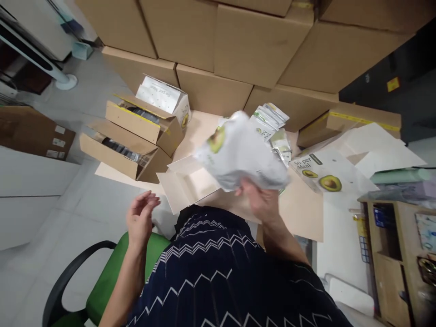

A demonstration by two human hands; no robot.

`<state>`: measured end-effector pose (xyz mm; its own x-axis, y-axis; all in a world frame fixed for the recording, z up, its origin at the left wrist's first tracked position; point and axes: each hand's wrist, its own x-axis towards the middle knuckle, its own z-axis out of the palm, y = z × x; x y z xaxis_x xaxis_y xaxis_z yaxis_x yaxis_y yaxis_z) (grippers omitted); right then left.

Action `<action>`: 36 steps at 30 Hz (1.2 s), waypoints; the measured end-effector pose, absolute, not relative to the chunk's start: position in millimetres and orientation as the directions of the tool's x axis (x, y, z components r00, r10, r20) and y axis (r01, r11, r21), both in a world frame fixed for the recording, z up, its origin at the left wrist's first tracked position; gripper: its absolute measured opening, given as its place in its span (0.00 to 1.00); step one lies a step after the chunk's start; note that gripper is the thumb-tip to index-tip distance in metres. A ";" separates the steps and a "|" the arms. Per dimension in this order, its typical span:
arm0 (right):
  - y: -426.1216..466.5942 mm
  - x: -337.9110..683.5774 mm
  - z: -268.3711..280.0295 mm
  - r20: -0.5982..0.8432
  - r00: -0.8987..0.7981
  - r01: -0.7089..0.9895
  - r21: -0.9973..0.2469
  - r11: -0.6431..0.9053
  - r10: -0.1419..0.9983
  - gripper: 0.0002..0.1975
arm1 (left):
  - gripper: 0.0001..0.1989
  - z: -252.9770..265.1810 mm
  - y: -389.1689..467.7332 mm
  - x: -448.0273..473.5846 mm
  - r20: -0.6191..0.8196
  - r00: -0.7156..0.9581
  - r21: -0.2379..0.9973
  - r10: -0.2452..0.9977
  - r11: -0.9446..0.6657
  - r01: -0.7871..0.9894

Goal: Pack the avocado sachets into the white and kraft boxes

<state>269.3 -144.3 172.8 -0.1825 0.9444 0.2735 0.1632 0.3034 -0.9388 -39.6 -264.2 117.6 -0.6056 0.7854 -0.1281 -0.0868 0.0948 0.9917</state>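
My right hand (260,200) grips the lower edge of a white pouch (243,154) with an avocado print, blurred by motion. The pouch hangs over the table and partly covers an open carton (190,186) with a pale inside and raised flaps. My left hand (141,213) is held in the air left of that carton, touching nothing, its fingers bent and a little apart. Behind the pouch lie several small white sachets (269,119), some fanned out. To the right stands an open white box (322,172) marked "Su per Meal" with avocado pictures.
Two brown cardboard boxes (119,156) holding dark packets stand at the left, with a white printed box (163,97) behind them. Large cartons (248,41) are stacked along the back. A green chair (116,281) is at my left, wooden shelves (388,263) at the right.
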 end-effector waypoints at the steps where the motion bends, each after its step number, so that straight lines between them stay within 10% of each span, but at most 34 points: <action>1: -141.8 256.7 172.7 0.292 -0.319 0.169 -0.919 0.357 0.902 0.11 | 0.09 128.6 -262.8 -40.9 0.085 -0.633 0.995 0.770 -0.027 0.101; 4: -133.0 228.5 162.4 0.258 -0.587 0.219 -0.862 0.457 0.767 0.13 | 0.06 160.1 -251.7 -36.9 0.504 -0.186 0.769 0.844 -0.340 0.541; 9: -126.3 210.4 146.7 -0.163 -0.740 0.543 -0.717 0.437 0.653 0.14 | 0.12 157.2 -220.1 -37.0 0.165 0.445 0.378 0.880 -0.474 0.796; 14: -127.7 202.0 152.7 -0.303 -0.791 0.594 -0.593 0.545 0.532 0.18 | 0.08 118.7 -211.1 -43.2 0.209 0.352 0.336 0.912 -0.405 0.850; 18: -124.6 189.4 151.3 -0.327 -0.820 0.564 -0.605 0.562 0.470 0.17 | 0.23 111.5 -206.9 -40.6 0.281 0.143 0.484 0.949 -0.269 0.833; 24: -112.6 183.6 157.6 -0.483 -0.828 0.544 -0.567 0.619 0.284 0.22 | 0.16 123.5 -192.4 -37.6 -0.034 0.468 0.403 0.883 -0.417 0.815; 30: -90.9 213.8 153.8 -0.286 -0.672 0.740 -0.231 0.632 0.683 0.20 | 0.15 127.7 -179.1 -26.0 -0.198 0.531 0.278 0.824 -0.473 0.836; 36: -34.0 265.9 127.0 -0.402 -0.548 0.836 -0.296 0.463 0.733 0.25 | 0.14 124.8 -176.7 -27.7 -0.169 0.562 0.266 0.810 -0.511 0.817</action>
